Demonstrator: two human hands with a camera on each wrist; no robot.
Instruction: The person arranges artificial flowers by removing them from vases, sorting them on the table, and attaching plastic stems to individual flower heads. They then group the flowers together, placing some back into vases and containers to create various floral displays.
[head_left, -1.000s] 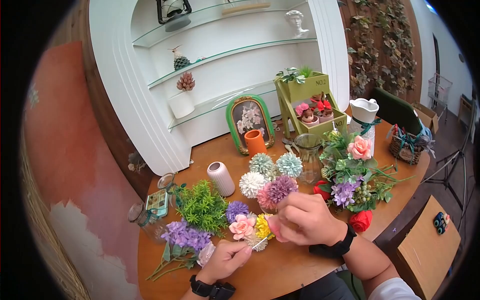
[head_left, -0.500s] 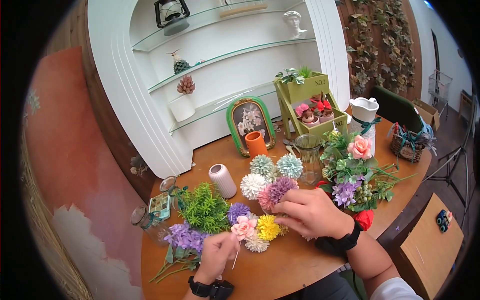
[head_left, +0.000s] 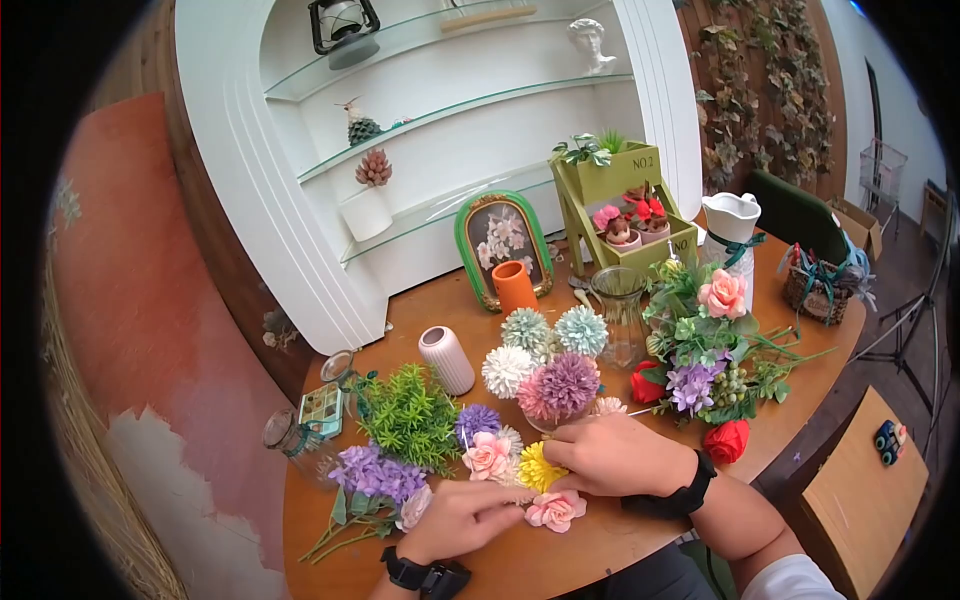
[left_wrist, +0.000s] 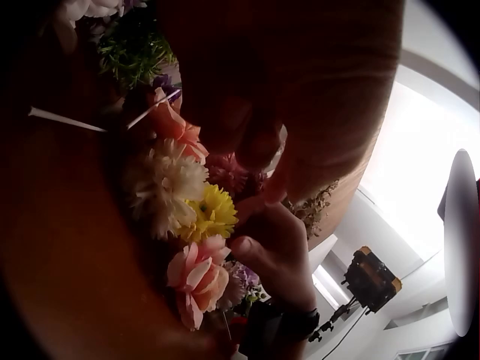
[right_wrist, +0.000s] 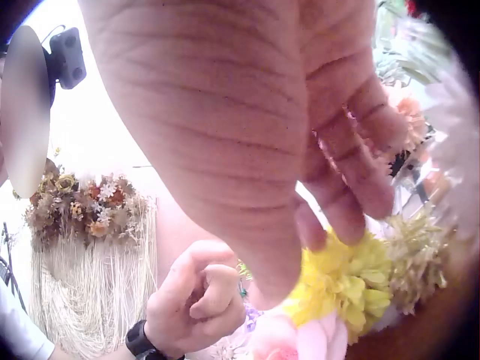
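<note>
My right hand [head_left: 625,455] pinches the edge of a yellow flower [head_left: 540,468]; in the right wrist view its fingertips overlap the petals. My left hand [head_left: 470,518] reaches in from the left, loosely curled, nothing visible in its grasp. Its fingertips come close to a loose pink rose [head_left: 556,510] on the wooden table [head_left: 620,540]. Another pink rose [head_left: 488,456] and a purple pompom flower [head_left: 478,424] lie beyond the left hand. In the left wrist view a cream flower [left_wrist: 169,187] sits beside the yellow one, near white stems [left_wrist: 67,118].
Pink and mauve pompom flowers [head_left: 565,385] stand behind the right hand. Green foliage [head_left: 410,415], purple blossoms [head_left: 380,470] and glass jars [head_left: 300,445] are at the left. A glass vase [head_left: 620,315], mixed bouquet [head_left: 700,350] and red rose [head_left: 727,440] occupy the right.
The pink rose the right hand held is now down on the table in front. The left hand no longer pinches a white stem. The yellow flower has shifted slightly towards me.
</note>
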